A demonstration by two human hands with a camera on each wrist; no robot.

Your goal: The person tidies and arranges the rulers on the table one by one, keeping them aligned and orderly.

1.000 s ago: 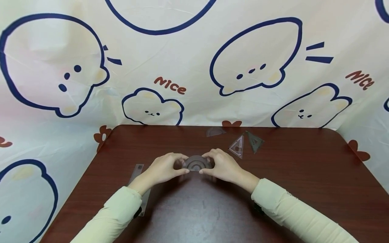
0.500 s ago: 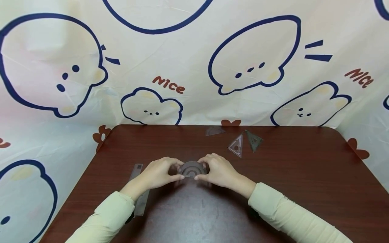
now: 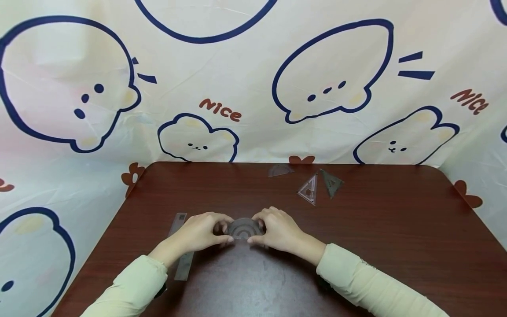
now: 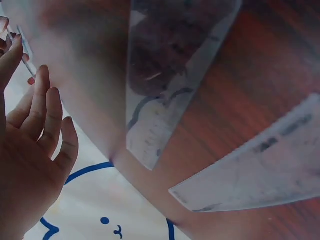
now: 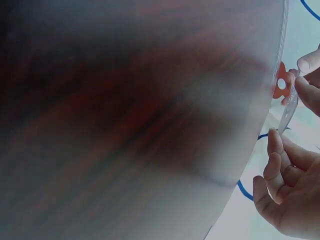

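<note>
A clear semicircular protractor (image 3: 244, 228) is held up between both hands, over the table's middle. My left hand (image 3: 203, 230) pinches its left end between thumb and fingers. At its right end, my right hand (image 3: 279, 230) does the same. In the right wrist view the protractor (image 5: 288, 112) shows nearly edge-on between the left hand (image 5: 310, 82) and the right hand (image 5: 292, 192). The left wrist view has the left hand (image 4: 37, 145) at its left edge, some fingers extended. Beneath my left forearm lies a clear ruler (image 3: 184, 266), partly hidden.
Near the back edge of the brown table (image 3: 396, 229) lies another clear protractor (image 3: 280, 170). To its right are a clear set square (image 3: 309, 190) and a greenish set square (image 3: 332, 183). A printed cloth (image 3: 253, 79) hangs behind. Two clear strips (image 4: 255, 165) show in the left wrist view.
Both hands have moved nearer the body and slightly left, carrying the protractor between them. The ruler and the pieces at the back have stayed put.
</note>
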